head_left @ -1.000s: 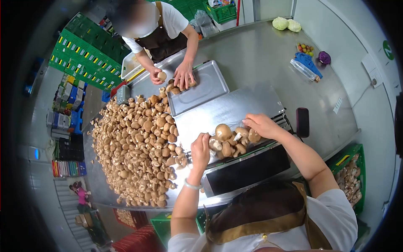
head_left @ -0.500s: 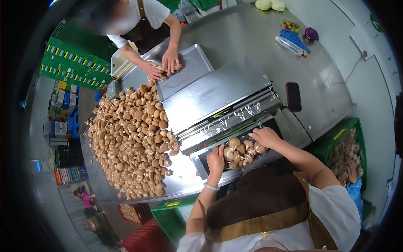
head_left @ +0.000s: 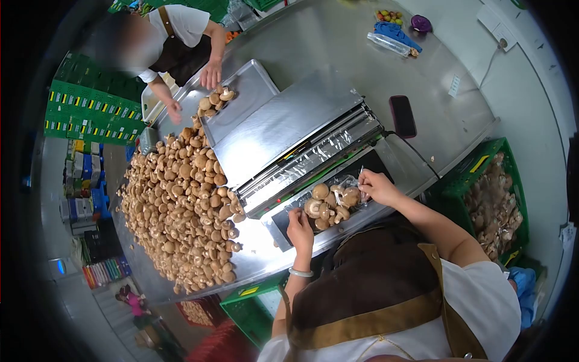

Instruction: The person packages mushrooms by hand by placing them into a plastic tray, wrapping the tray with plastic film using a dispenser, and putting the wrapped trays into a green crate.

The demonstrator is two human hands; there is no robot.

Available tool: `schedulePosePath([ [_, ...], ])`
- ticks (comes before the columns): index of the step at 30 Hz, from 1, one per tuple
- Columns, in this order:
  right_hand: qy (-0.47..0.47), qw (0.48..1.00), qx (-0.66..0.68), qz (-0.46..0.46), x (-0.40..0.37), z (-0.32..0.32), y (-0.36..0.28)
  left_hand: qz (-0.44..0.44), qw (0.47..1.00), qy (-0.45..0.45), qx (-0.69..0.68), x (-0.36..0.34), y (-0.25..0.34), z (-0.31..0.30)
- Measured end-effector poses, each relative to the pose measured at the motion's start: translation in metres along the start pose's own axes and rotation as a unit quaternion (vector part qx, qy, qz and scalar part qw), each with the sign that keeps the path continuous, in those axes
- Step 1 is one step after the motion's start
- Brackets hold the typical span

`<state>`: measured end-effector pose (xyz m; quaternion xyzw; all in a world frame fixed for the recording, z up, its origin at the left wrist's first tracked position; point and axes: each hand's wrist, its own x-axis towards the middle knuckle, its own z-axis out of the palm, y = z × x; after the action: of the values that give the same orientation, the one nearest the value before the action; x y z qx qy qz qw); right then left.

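Note:
Mushrooms under clear plastic film (head_left: 329,204) lie on the dark plate (head_left: 379,164) at the front of the wrapping machine (head_left: 289,136). My left hand (head_left: 298,229) is closed at the left end of this pack, its fingertips at the film; what it pinches is too small to make out. At the right end, my right hand (head_left: 377,186) pinches gathered plastic film beside the mushrooms. A roll of film (head_left: 313,158) sits in the machine just behind the pack.
Loose mushrooms (head_left: 181,211) are heaped on the steel table (head_left: 325,30) at the left. Across it, a co-worker (head_left: 181,45) stands by a metal tray (head_left: 247,90) with mushrooms. A phone (head_left: 403,116) lies right, near a cable. A green crate of mushrooms (head_left: 494,202) stands at the right.
The view has shifted. My right hand has gone from lying at the pack's edge to pinching film drawn out at its end. The co-worker's hands have come off the mushrooms and moved apart.

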<state>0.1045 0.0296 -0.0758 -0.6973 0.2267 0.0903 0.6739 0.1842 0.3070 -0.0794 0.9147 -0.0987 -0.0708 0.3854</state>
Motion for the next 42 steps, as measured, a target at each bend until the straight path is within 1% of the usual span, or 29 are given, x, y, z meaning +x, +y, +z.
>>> schedulePosePath([
  [3,0.116,0.944,-0.270,-0.148,0.004,0.014,0.009,0.021,0.999,0.002,-0.024,-0.001,-0.003,-0.003],
  [4,0.116,0.952,-0.249,-0.132,0.004,0.014,0.012,0.027,0.999,0.004,-0.021,0.000,-0.004,-0.005],
  [6,0.130,0.977,-0.096,-0.140,0.001,0.009,0.011,0.038,0.999,0.010,-0.017,0.001,-0.008,-0.009],
  [7,0.135,0.981,-0.018,-0.142,-0.001,0.008,0.006,0.000,0.995,0.011,-0.095,0.002,-0.016,-0.010],
  [8,0.069,0.976,0.202,-0.033,-0.009,0.003,0.003,-0.037,0.984,0.009,-0.171,0.003,-0.026,-0.010],
  [9,0.083,0.964,0.253,-0.025,-0.021,-0.003,-0.010,-0.075,0.967,0.005,-0.245,0.005,-0.032,-0.010],
  [10,0.096,0.948,0.302,-0.018,-0.034,-0.011,-0.021,-0.091,0.951,-0.006,-0.295,0.004,-0.005,-0.022],
  [11,0.109,0.930,0.351,-0.012,-0.045,-0.018,-0.030,-0.093,0.949,0.001,-0.302,0.003,0.004,-0.028],
  [14,0.185,0.934,0.299,-0.055,-0.081,-0.041,-0.040,-0.082,0.952,0.018,-0.293,0.002,0.030,-0.038],
  [17,0.314,0.933,0.109,-0.134,-0.097,-0.055,-0.011,0.070,0.994,0.014,-0.079,0.005,0.027,-0.023],
  [18,0.365,0.920,0.017,-0.139,-0.099,-0.059,0.004,0.085,0.994,0.020,-0.063,0.008,0.027,-0.014],
  [19,0.392,0.913,-0.008,-0.113,-0.101,-0.062,0.019,0.111,0.994,0.008,-0.009,0.012,0.019,-0.003],
  [21,0.440,0.894,-0.060,-0.061,-0.101,-0.065,0.047,0.161,0.982,-0.011,0.097,0.020,0.002,0.020],
  [22,0.455,0.881,-0.122,-0.051,-0.098,-0.061,0.060,0.218,0.964,-0.025,0.149,0.023,0.005,0.027],
  [25,0.487,0.848,-0.205,-0.048,-0.081,-0.047,0.113,0.317,0.925,-0.042,0.207,0.036,0.010,0.051],
  [27,0.505,0.830,-0.229,-0.057,-0.058,-0.032,0.136,0.369,0.913,-0.032,0.173,0.054,0.021,0.074],
  [29,0.453,0.877,-0.162,-0.009,-0.044,-0.007,0.147,0.409,0.901,-0.066,0.130,0.061,0.047,0.091],
  [30,0.445,0.893,0.016,-0.063,-0.045,0.010,0.142,0.396,0.903,-0.111,0.125,0.058,0.060,0.093],
  [31,0.427,0.875,0.189,-0.125,-0.045,0.025,0.134,0.389,0.901,-0.151,0.116,0.058,0.073,0.099],
  [32,0.369,0.905,0.163,-0.133,-0.050,0.024,0.128,0.324,0.923,-0.195,0.068,0.055,0.071,0.106],
  [33,0.310,0.930,0.137,-0.142,-0.055,0.023,0.121,0.160,0.939,-0.281,-0.117,0.039,0.079,0.108],
  [34,0.102,0.891,0.409,-0.168,-0.082,0.023,0.096,0.132,0.905,-0.329,-0.235,0.024,0.109,0.094],
  [35,-0.077,0.769,0.629,-0.084,-0.110,0.022,0.070,0.093,0.855,-0.374,-0.346,0.007,0.132,0.077],
  [36,-0.147,0.737,0.658,-0.049,-0.129,0.024,0.044,-0.012,0.827,-0.434,-0.358,-0.001,0.129,0.067],
  [37,-0.189,0.755,0.625,-0.052,-0.143,0.022,0.016,-0.099,0.757,-0.476,-0.436,-0.012,0.149,0.049],
  [38,-0.226,0.777,0.583,-0.066,-0.153,0.019,-0.014,-0.058,0.686,-0.500,-0.525,-0.021,0.148,0.040],
  [40,-0.276,0.819,0.491,-0.107,-0.169,0.011,-0.067,0.099,0.621,-0.543,-0.556,-0.028,0.146,0.022],
  [41,-0.279,0.843,0.442,-0.129,-0.174,0.005,-0.086,0.222,0.621,-0.561,-0.500,-0.025,0.148,0.016],
  [42,-0.268,0.874,0.379,-0.146,-0.176,-0.001,-0.099,0.295,0.571,-0.555,-0.528,-0.030,0.153,0.016],
])
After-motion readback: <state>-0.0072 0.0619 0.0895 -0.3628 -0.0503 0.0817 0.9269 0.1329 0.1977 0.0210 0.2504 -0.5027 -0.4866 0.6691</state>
